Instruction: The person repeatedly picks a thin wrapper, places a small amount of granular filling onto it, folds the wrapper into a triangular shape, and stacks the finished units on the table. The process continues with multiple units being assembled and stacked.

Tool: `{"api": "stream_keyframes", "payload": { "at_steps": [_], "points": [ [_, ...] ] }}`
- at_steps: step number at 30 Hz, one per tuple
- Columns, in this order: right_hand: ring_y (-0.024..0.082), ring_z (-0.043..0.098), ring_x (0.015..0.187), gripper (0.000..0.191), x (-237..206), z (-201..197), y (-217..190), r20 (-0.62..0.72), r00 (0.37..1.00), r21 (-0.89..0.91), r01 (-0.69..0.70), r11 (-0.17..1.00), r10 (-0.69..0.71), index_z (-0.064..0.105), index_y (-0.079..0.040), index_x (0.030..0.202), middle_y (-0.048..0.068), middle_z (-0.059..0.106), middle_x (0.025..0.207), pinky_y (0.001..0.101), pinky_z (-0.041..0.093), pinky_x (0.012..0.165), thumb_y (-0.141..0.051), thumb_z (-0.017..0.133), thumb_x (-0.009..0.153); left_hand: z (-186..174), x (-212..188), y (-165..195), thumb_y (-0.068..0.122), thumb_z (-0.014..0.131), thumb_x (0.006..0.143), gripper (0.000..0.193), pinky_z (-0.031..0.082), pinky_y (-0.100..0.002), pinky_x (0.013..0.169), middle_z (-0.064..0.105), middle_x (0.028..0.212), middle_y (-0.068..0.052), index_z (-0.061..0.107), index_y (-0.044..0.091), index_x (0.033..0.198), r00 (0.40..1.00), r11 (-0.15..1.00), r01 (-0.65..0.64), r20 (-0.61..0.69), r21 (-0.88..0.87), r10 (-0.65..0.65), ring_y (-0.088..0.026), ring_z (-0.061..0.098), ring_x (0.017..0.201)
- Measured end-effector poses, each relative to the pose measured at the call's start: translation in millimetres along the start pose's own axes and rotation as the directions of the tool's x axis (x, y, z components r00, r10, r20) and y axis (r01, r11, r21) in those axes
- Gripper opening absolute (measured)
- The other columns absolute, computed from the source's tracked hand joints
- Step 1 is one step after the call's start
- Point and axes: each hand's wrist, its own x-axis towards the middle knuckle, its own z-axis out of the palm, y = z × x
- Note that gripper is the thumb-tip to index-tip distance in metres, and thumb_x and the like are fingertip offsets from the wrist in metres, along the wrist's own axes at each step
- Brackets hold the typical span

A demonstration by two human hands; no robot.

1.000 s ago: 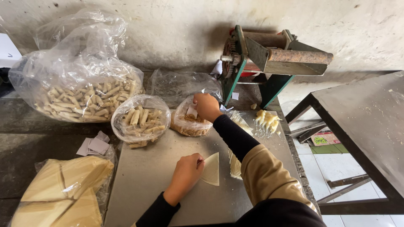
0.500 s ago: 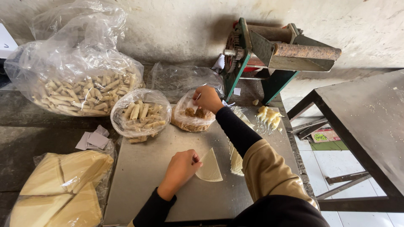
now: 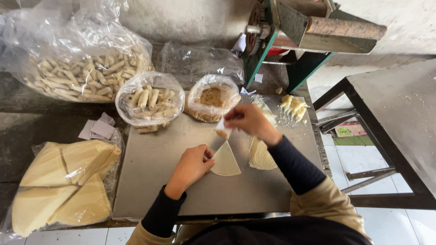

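Wrapper [image 3: 225,160], a thin pale wedge with one curved edge, lies flat near the middle of the grey metal sheet [image 3: 150,172] that covers the bench top. The left hand [image 3: 191,167] rests on the wrapper's left edge, fingers curled together and pressing it down. The right hand [image 3: 247,120] hovers above the wrapper's pointed tip, fingers pinched shut on a small white scoop [image 3: 223,129] carrying brown crumbly filling.

Just right of the wrapper lies a stack of more wrappers [image 3: 260,153], close to the right forearm. Open sheet remains to the left of the left hand and along the near edge; the far edge is crowded.

Two small clear plastic bags sit at that far edge: one of pale finished rolls [image 3: 150,102], one of brown filling [image 3: 212,98], touching or nearly so. Behind them at the far left corner bulges one large crinkled bag of many rolls [image 3: 81,75]. A few loose rolls [image 3: 293,106] lie at the far right corner on clear film. At the near left corner one bag holds folded wrapper sheets [image 3: 63,181], smooth and cream-coloured, about four wedges. A few small paper squares [image 3: 97,129] lie beside it. A green-framed roller machine [image 3: 309,41] stands beyond the far right corner.
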Motion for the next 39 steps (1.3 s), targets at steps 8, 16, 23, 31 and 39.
{"api": "stream_keyframes", "payload": {
  "at_steps": [8, 16, 23, 31, 39],
  "points": [
    [0.015, 0.07, 0.073, 0.016, -77, 65, 10, -0.166, 0.985, -0.09, 0.022, 0.996, -0.037, 0.077, 0.0, 0.101, 0.008, 0.076, 0.087, 0.0273, 0.057, 0.065, -0.008, 0.076, 0.088, 22, -35, -2, 0.014, 0.074, 0.086, 0.015, 0.058, -0.035, 0.063, 0.077, 0.078, -0.013, 0.071, 0.002, 0.094, 0.962, 0.996, -0.067, -0.261, 0.063, 0.081, -0.027, 0.075, 0.067],
    [0.029, 0.071, 0.086, 0.026, -110, 80, -16, -0.039, 0.812, -0.616, 0.439, 0.654, -0.582, 0.072, -0.002, 0.109, 0.012, 0.072, 0.105, 0.0378, 0.058, 0.075, 0.002, 0.067, 0.084, 28, -52, -2, 0.008, 0.073, 0.087, 0.013, 0.059, -0.034, 0.061, 0.075, 0.081, -0.014, 0.069, -0.001, 0.095, 0.884, 0.973, -0.226, -0.408, 0.05, 0.226, -0.026, 0.075, 0.068],
    [0.023, 0.069, 0.063, 0.01, -53, 23, -26, -0.34, 0.866, -0.495, 0.166, 0.853, -0.366, 0.073, -0.005, 0.105, 0.009, 0.073, 0.089, 0.033, 0.055, 0.057, -0.006, 0.067, 0.097, 37, -56, -11, 0.011, 0.073, 0.089, 0.016, 0.06, -0.032, 0.062, 0.076, 0.086, -0.012, 0.069, 0.0, 0.099, 0.861, 0.97, -0.244, -0.465, -0.022, 0.206, -0.021, 0.074, 0.068],
    [0.038, 0.071, 0.083, 0.006, 124, 11, -5, -0.286, 0.742, -0.689, 0.281, 0.668, -0.607, 0.073, -0.004, 0.091, 0.018, 0.072, 0.089, 0.0448, 0.055, 0.074, -0.004, 0.071, 0.085, 41, -52, -19, 0.01, 0.074, 0.087, 0.019, 0.059, -0.031, 0.062, 0.076, 0.085, -0.013, 0.07, -0.001, 0.102, 0.859, 0.969, -0.241, -0.475, -0.049, 0.19, -0.02, 0.074, 0.067],
    [0.026, 0.075, 0.074, 0.015, 155, 14, 19, -0.258, 0.911, -0.479, 0.168, 0.861, -0.321, 0.078, -0.003, 0.087, 0.013, 0.077, 0.084, 0.0357, 0.059, 0.071, -0.003, 0.08, 0.072, 44, -47, -26, 0.009, 0.073, 0.087, 0.016, 0.06, -0.03, 0.061, 0.077, 0.085, -0.012, 0.07, -0.001, 0.1, 0.851, 0.96, -0.269, -0.485, -0.074, 0.201, -0.019, 0.075, 0.067]
  ]
}}
